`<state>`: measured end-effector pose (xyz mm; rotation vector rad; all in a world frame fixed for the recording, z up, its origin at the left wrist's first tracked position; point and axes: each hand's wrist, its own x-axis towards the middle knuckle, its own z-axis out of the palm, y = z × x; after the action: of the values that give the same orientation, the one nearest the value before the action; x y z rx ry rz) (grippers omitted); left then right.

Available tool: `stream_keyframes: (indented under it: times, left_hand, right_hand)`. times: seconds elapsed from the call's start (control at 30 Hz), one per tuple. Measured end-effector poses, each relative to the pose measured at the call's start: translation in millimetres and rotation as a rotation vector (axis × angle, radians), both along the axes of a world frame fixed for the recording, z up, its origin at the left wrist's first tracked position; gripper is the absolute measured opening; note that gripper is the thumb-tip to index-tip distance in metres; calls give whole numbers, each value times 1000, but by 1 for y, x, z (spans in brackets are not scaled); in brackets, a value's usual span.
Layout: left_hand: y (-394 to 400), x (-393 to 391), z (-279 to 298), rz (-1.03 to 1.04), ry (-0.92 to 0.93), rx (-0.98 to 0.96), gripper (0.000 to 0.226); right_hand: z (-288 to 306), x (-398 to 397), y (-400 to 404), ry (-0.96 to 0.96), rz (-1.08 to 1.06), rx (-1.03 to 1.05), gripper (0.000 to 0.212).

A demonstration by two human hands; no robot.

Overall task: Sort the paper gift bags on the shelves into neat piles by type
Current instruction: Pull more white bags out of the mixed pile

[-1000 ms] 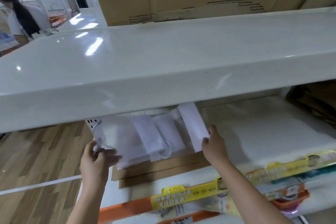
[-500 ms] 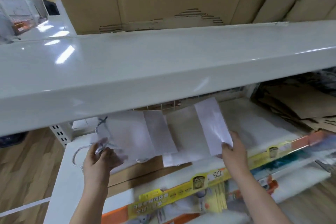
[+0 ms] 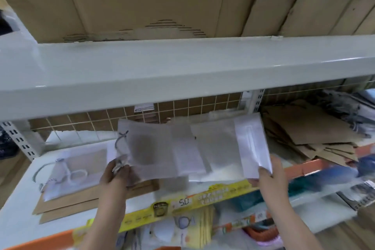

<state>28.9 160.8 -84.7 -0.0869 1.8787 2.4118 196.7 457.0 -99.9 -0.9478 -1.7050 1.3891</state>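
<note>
Now left hand (image 3: 115,174) and right hand (image 3: 267,176), fingers pinching, hold white bags (image 3: 192,148) outstretched.

A shop: metal shelving (image 3: 182,71) with a price strip (image 3: 203,197).

Single head view, forward and down, close on shelf (image 3: 182,71).

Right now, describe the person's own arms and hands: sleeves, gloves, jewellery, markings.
Both forearms are bare as far as the frame shows them; no sleeve reaches into view. The left hand and the right hand wear no gloves. No watch, bracelet or ring is visible, though motion blur softens the fingers, so small details cannot be ruled out.
</note>
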Motion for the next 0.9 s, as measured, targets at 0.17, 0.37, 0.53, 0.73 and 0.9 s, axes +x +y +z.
stream_keyframes:
  times: [0.17, 0.37, 0.53, 0.73, 0.9]
  left_hand:
    - [47, 39, -2, 46, -55, 24, 33]
    - [91, 69, 2, 121, -82, 106, 29]
    - [130, 68, 3, 73, -28, 74, 17]
    - [194, 51, 13, 91, -86, 166, 26]
    - [230, 34, 17, 9, -69, 174, 34]
  right_hand:
    - [11, 33, 58, 5, 69, -1, 41]
    - [14, 53, 109, -28, 75, -32, 33]
    - [8, 58, 144, -30, 38, -24, 27]
    - [10, 58, 183, -9, 18, -116, 43]
    - [15, 54, 214, -16, 10, -116, 41]
